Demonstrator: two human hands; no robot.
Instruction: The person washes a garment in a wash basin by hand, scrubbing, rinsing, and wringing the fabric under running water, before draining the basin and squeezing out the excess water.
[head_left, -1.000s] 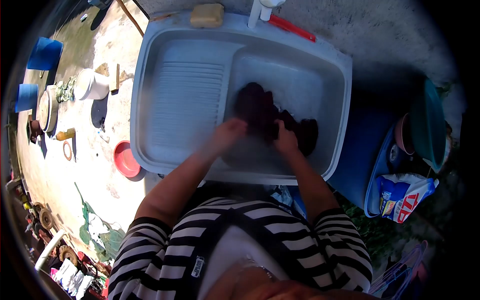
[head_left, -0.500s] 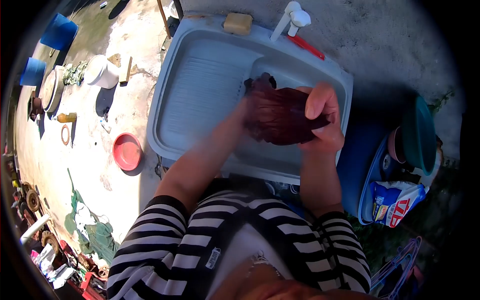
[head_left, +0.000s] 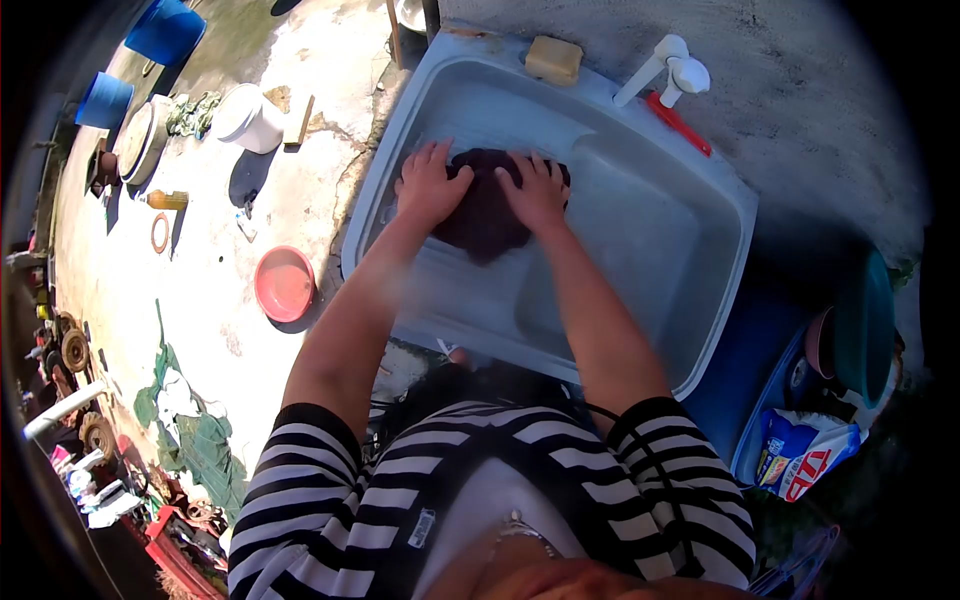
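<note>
I find the dark cloth (head_left: 483, 228) lying bunched in the shallow left part of the sink (head_left: 630, 245), nearer the left edge than the right. My left hand (head_left: 428, 190) lies palm down at the cloth's left side, fingers fanned apart, thumb against the fabric; whether its fingertips bear on cloth or sink, I cannot tell. My right hand (head_left: 537, 192) rests on the cloth's right side, fingers spread toward the sink's far edge, thumb angled toward my left. On that far edge I note a tan block (head_left: 553, 61), and to its right a white tap (head_left: 665, 72). A red object (head_left: 682, 125) lies beside the tap, toward the far right corner. The deeper basin occupies the sink's right side.
</note>
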